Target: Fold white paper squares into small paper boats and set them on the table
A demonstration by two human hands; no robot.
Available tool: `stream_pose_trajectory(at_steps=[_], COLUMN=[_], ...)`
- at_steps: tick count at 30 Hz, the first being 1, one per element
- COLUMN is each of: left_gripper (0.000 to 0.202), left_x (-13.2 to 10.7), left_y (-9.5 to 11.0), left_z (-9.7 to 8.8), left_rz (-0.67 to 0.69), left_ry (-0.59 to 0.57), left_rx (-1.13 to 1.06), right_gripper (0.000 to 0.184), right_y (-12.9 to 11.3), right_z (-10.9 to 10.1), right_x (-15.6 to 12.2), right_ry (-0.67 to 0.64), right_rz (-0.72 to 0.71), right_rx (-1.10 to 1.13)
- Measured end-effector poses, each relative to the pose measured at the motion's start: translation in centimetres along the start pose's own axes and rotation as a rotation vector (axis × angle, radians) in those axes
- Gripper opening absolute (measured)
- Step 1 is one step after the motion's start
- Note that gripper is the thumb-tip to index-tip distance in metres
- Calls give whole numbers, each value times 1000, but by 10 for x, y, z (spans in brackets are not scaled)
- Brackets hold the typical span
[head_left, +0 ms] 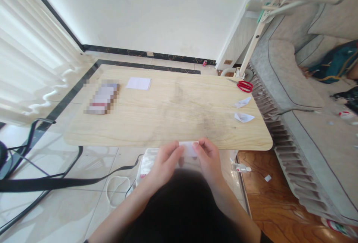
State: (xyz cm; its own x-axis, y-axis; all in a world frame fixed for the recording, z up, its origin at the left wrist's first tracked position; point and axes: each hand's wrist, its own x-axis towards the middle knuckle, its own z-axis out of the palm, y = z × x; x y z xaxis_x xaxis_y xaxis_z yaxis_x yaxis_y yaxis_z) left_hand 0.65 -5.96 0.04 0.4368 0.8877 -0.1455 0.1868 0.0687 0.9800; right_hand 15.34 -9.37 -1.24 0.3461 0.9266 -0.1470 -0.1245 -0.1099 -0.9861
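Observation:
A small white piece of paper [189,149] is stretched between my two hands, just off the table's near edge. My left hand [169,158] pinches its left side, thumb on top. On the right side, my right hand [207,156] grips it the same way. The fingers beneath the paper are partly hidden. Two folded white paper shapes, a farther one [243,102] and a nearer one [244,117], rest at the right end of the wooden table [167,116].
Red-handled scissors [244,86] lie at the table's back right. A stack of white paper [139,83] sits at the back left, near a blurred-out flat object [103,98]. A grey sofa [291,71] flanks the right. A black strap [84,181] crosses at left.

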Motion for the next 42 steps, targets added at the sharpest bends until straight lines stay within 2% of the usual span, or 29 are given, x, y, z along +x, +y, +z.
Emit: stream_pose_trajectory(at_steps=[7, 14, 19, 22, 25, 28, 30, 35, 42], left_gripper=[45, 45, 43, 43, 42, 41, 41, 40, 41], left_x=[0, 2, 4, 5, 6, 5, 5, 6, 6], left_y=[0, -8, -9, -9, -11, -13, -13, -13, -14], left_z=[0, -1, -2, 0, 4, 9, 11, 13, 12], left_rz=[-10, 43, 100, 70, 10, -24, -34, -43, 4], left_ry=[2, 45, 86, 122, 147, 132, 118, 117, 138], left_rx=[4, 145, 245, 139, -12, -109, -153, -199, -115], right_gripper=[40, 41, 40, 31, 16, 25, 32, 34, 35], right_y=[1, 4, 4, 2, -1, -5, -7, -9, -5], right_z=[-5, -7, -10, -8, -2, 2, 3, 2, 0], right_x=[-1, 1, 4, 4, 2, 0, -1, 0, -1], right_ry=[-198, -152, -147, -199, -325, -381, -372, -322, -231], right_rz=[-8, -161, -177, -158, -144, -146, -171, -238, -292], right_rx=[-88, -354, -429, -352, -261, -231, -256, -318, -415])
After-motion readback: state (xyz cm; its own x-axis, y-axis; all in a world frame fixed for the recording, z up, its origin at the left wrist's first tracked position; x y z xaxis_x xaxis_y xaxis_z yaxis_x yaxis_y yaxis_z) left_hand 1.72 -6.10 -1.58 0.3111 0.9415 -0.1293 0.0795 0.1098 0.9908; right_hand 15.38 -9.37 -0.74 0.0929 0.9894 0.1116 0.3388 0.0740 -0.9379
